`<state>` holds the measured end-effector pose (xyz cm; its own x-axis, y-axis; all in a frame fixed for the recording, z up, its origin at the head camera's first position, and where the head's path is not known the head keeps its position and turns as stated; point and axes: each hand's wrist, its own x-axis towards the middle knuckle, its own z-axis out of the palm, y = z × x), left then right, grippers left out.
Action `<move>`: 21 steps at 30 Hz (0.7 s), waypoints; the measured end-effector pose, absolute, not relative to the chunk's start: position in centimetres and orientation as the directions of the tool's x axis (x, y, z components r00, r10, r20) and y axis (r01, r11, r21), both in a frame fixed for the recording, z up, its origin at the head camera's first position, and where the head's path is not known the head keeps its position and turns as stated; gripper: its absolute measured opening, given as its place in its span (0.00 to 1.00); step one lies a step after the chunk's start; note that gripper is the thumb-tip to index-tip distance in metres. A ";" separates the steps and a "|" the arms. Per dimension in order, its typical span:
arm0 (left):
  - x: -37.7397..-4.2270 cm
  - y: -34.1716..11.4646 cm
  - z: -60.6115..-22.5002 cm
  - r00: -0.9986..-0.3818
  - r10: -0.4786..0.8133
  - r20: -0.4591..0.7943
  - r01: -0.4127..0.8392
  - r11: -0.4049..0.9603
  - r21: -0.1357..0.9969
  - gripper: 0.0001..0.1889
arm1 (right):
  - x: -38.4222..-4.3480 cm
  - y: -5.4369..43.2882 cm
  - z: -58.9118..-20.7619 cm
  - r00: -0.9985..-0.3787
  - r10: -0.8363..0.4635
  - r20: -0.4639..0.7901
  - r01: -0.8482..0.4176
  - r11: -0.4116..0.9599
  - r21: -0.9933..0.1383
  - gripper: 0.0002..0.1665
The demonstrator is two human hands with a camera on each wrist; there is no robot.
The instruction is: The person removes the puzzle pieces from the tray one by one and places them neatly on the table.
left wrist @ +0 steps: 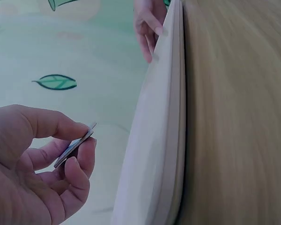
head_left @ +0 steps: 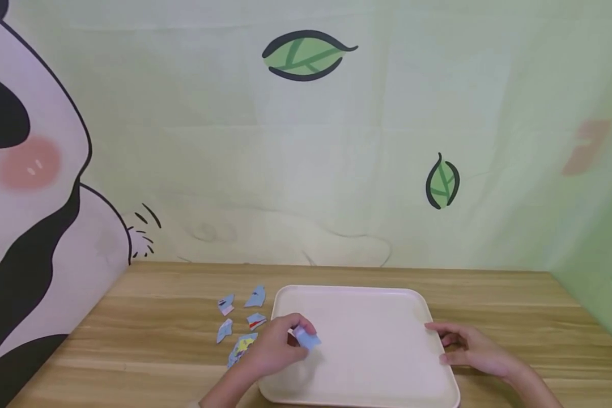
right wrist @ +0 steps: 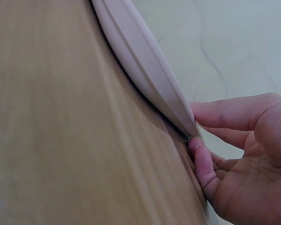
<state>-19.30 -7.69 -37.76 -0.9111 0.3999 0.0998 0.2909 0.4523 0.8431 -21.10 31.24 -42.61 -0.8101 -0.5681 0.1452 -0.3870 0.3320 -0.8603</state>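
Between thumb and fingers, my left hand pinches a blue puzzle piece over the left part of a white tray. Seen edge-on in the left wrist view, the puzzle piece is thin and flat, tilted above the tray's surface. My right hand is at the tray's right rim. In the right wrist view its thumb and fingers grip the rim from the side.
Left of the tray, several irregular blue puzzle pieces lie scattered on the wooden table. One with a yellow pattern is partly hidden by my left hand. A pale green cloth with printed leaves and a panda stands behind.
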 end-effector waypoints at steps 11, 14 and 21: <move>-18.5 -13.6 -38.5 -0.956 0.293 0.015 0.151 0.447 0.882 0.15 | -21.0 31.0 -42.3 -0.828 -0.549 0.116 -0.366 0.370 -0.854 0.31; -18.4 -15.1 -38.8 -0.968 0.250 0.011 0.126 0.449 0.885 0.15 | -21.0 30.9 -42.1 -0.834 -0.541 0.107 -0.354 0.376 -0.856 0.32; -18.0 -18.0 -39.6 -0.981 0.193 -0.009 0.089 0.491 0.867 0.16 | -20.9 30.9 -41.9 -0.839 -0.537 0.091 -0.339 0.383 -0.859 0.33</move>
<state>-18.01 -18.00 -39.63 -0.9811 0.1931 -0.0091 0.0886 0.4908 0.8668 -20.85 30.90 -41.90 -0.8386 -0.5370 0.0913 -0.3390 0.3833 -0.8591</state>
